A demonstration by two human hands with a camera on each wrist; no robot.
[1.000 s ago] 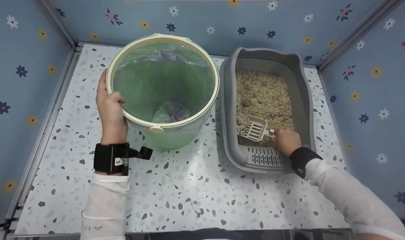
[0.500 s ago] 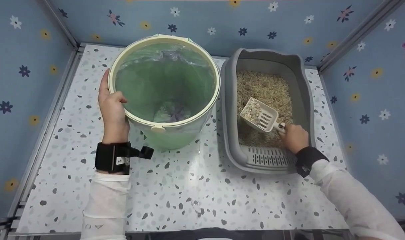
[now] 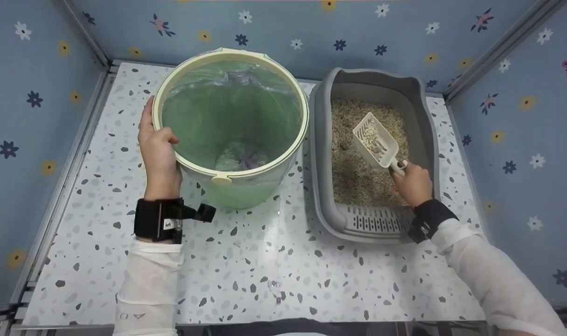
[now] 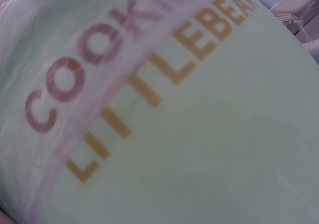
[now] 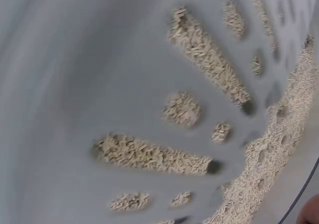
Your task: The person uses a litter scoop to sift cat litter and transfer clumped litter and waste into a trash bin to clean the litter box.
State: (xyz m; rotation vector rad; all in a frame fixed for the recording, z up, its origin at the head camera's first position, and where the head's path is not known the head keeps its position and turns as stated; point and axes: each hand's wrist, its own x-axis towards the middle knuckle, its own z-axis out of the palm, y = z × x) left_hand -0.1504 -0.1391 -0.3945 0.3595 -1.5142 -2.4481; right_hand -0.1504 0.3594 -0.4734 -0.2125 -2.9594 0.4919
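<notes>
My left hand (image 3: 158, 154) holds a green trash bin (image 3: 239, 193) at the left of its cream rim, thumb over the rim and fingers along the outer wall. A clear plastic bag (image 3: 246, 79) lines the bin and folds over its lip. To the right, my right hand (image 3: 413, 184) grips the handle of a cream slotted litter scoop (image 3: 390, 148). Pale litter lies in the scoop, which hangs tilted over the grey litter box (image 3: 321, 163). Tan pellet litter (image 3: 358, 184) covers the box floor. Seen from the right wrist, pellets show through slots in grey plastic (image 5: 124, 79).
Both containers stand side by side on a speckled white table (image 3: 246, 280), against a blue flowered back wall (image 3: 311, 28). Side panels close off left and right. The box's low front has a slotted ledge (image 3: 376, 219). Lettering (image 4: 149, 84) marks the bin's side.
The scoop has come up out of the litter with a load and tilted, its head now pointing away toward the back of the box. My left hand keeps its hold on the bin.
</notes>
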